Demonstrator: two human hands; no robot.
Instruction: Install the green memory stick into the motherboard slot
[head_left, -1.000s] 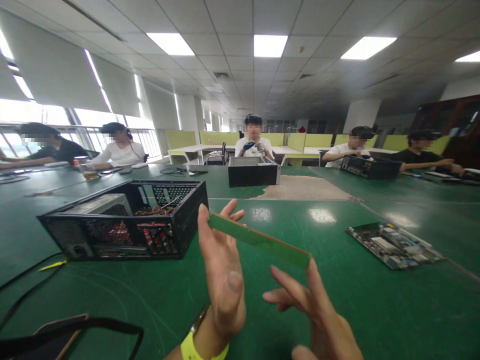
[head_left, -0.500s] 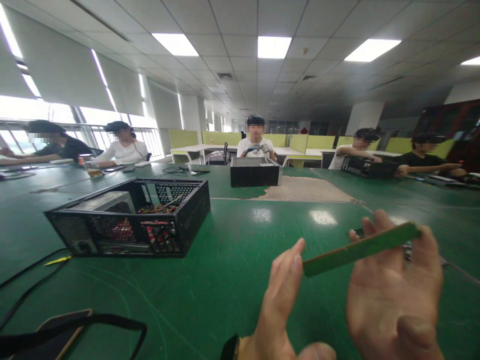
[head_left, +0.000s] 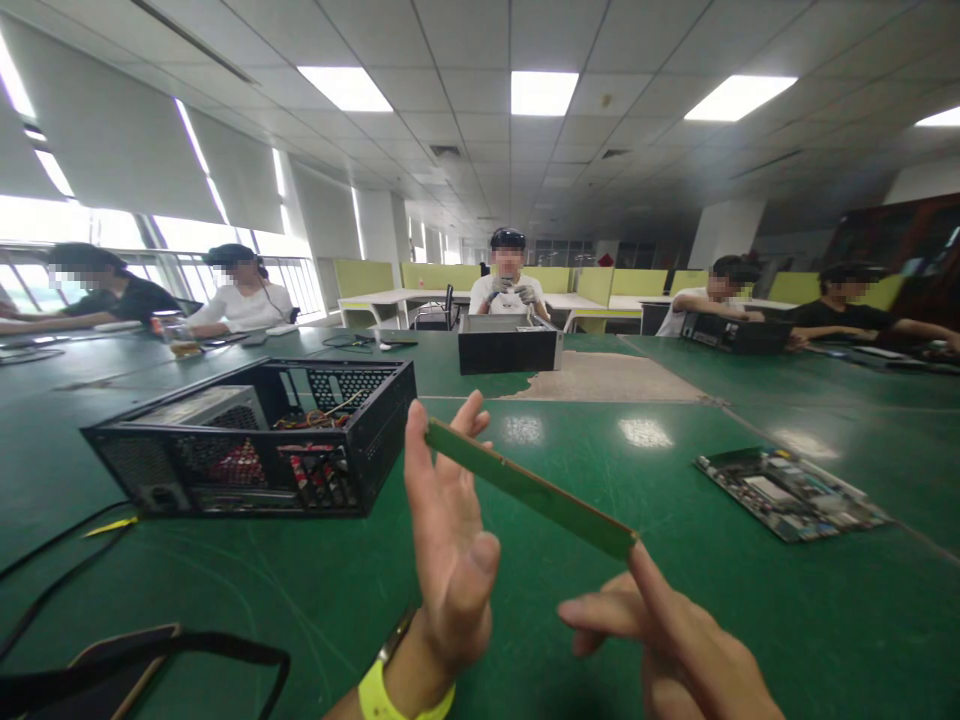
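A long, thin green RAM stick (head_left: 532,490) is held up above the table, tilted down to the right. My left hand (head_left: 450,540), wearing a watch with a yellow strap, touches its upper left end with a fingertip while its other fingers stretch upward. Against the lower right end presses the index finger of my right hand (head_left: 667,630), the other fingers partly curled below. The stick is braced between the two hands. To the right of them a motherboard (head_left: 795,495) lies flat on the table.
On the left stands an open black computer case (head_left: 270,440) with cables inside. A black strap (head_left: 225,645) lies near the front left corner. Across the green table (head_left: 337,570) sits a gloved person behind another case (head_left: 510,350). Several other people sit at both sides.
Both hands have moved left with the RAM stick. Its tilt has reversed: the right end was higher and is now lower. The motherboard, mostly covered before, is now visible.
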